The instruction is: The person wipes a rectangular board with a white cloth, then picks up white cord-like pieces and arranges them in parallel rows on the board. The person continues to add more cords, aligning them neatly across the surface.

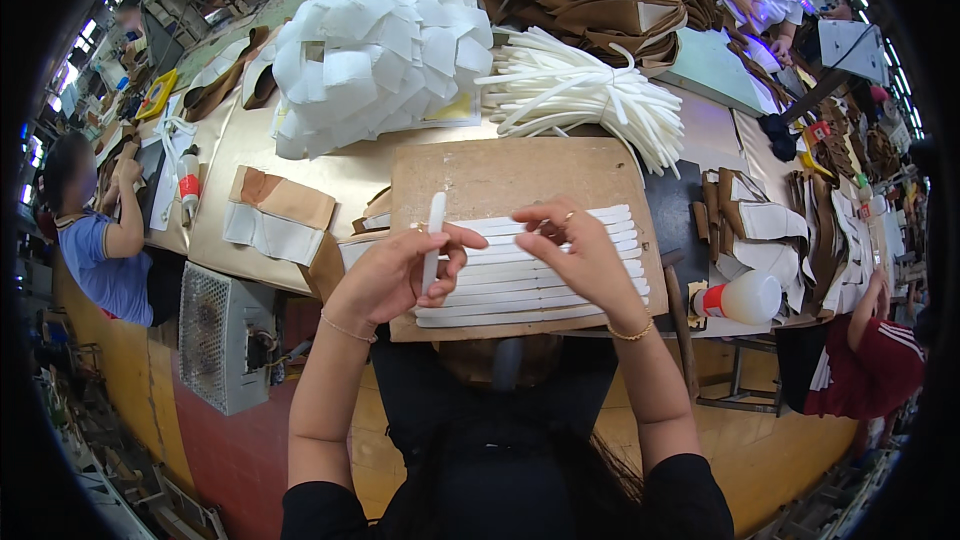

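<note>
My left hand (405,265) is closed around a slim white stick-like piece (437,215), held nearly upright with its top end above the fingers. The index finger points to the right. To its right, my right hand (575,245) hovers with bent fingers, the thumb apart from them and nothing visible between. Under both hands, several long white strips (520,302) lie side by side in rows on a brown board (480,170). Parts of the strips are hidden by my hands.
Behind the board stand a large pile of white pieces (375,60) and a tied bundle of white cords (590,90). Brown cut pieces (590,0) are stacked farther back. A white bottle (750,298) lies at right, by a hammer-like handle (680,325). Co-workers sit left and right.
</note>
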Available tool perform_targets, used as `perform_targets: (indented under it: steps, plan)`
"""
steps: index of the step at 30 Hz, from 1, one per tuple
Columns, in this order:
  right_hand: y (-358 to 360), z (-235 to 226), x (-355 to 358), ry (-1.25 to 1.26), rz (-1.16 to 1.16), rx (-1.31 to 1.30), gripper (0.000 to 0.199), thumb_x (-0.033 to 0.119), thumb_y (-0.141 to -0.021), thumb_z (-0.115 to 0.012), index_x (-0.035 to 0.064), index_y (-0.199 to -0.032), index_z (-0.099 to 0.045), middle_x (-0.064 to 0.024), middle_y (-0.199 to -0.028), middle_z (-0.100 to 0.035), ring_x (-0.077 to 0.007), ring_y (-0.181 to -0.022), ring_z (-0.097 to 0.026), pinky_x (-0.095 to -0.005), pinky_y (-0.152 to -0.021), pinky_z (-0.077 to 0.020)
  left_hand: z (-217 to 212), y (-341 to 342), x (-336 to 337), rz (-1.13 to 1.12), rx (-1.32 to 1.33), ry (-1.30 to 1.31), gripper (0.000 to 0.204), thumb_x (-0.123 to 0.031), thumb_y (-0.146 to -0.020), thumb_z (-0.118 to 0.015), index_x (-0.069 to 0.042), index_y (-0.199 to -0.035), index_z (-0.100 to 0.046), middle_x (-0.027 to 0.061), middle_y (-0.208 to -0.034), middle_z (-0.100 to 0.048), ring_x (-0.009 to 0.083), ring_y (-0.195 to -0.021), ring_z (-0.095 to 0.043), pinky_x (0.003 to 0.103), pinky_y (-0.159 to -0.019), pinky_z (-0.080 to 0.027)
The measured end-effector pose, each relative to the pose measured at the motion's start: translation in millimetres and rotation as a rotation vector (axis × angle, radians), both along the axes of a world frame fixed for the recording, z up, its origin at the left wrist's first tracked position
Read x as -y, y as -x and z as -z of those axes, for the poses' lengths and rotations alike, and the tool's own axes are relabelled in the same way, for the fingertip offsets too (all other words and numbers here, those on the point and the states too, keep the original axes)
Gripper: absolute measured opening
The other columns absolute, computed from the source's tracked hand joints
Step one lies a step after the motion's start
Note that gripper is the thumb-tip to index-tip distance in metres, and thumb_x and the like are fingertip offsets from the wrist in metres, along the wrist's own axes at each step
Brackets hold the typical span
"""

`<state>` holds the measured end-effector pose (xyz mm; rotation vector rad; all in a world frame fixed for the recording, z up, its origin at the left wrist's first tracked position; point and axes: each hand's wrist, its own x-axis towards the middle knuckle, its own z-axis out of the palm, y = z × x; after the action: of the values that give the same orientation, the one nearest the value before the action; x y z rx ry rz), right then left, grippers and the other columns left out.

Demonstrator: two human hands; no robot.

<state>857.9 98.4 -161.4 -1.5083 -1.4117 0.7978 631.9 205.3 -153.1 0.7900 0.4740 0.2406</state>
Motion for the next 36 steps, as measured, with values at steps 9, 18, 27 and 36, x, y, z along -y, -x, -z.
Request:
perform_targets:
  steps: [9,18,27,36]
  plan:
    - [51.8,24.6,-9.0,0.012,-0.417,-0.703,0.094,0.041,-0.088,-0.068,0.0088,-0.152,-0.008,-0.0126,-0.129,-0.05,-0.02,-0.118,-0.05,-0.0318,-0.1,-0.0396,-29.7,-4.4,26.1,-0.232,0.256,-0.059,0.046,-0.035,-0.103,-0.038,0.004,-0.122,-0.052,0.0067,-0.088,-0.054,0.0153,-0.073,-0.055,0.027,-0.058,-0.045]
    - [3.4,-7.6,24.6,0.296,-0.3,-0.513,0.025,0.019,-0.096,-0.057,-0.0006,-0.11,-0.064,-0.0004,-0.078,-0.061,-0.0061,-0.064,-0.056,-0.021,-0.059,-0.0478,-34.8,39.2,-10.7,-0.619,0.2,-0.596,0.041,-0.03,-0.101,-0.043,0.006,-0.116,-0.056,0.0096,-0.094,-0.061,0.0128,-0.08,-0.057,0.026,-0.07,-0.045]
    - [-113.3,34.8,8.9,0.308,0.257,-0.277,0.022,0.023,-0.092,-0.064,0.0019,-0.093,-0.067,0.0014,-0.072,-0.06,-0.0033,-0.06,-0.051,-0.0189,-0.053,-0.0386,71.0,12.9,-49.5,-0.488,-0.276,-0.539,0.02,-0.016,-0.089,-0.068,0.0,-0.098,-0.062,0.0079,-0.078,-0.066,0.0104,-0.066,-0.06,0.022,-0.06,-0.047]
    - [-144.3,75.6,-6.3,0.268,0.439,0.08,0.025,0.022,-0.077,-0.076,-0.0019,-0.078,-0.068,-0.0047,-0.066,-0.063,-0.0093,-0.061,-0.055,-0.0254,-0.058,-0.0447,82.9,-6.0,-56.7,-0.389,-0.71,-0.992,0.019,-0.017,-0.079,-0.075,0.0,-0.087,-0.07,0.0028,-0.07,-0.061,0.0091,-0.065,-0.054,0.025,-0.063,-0.047]
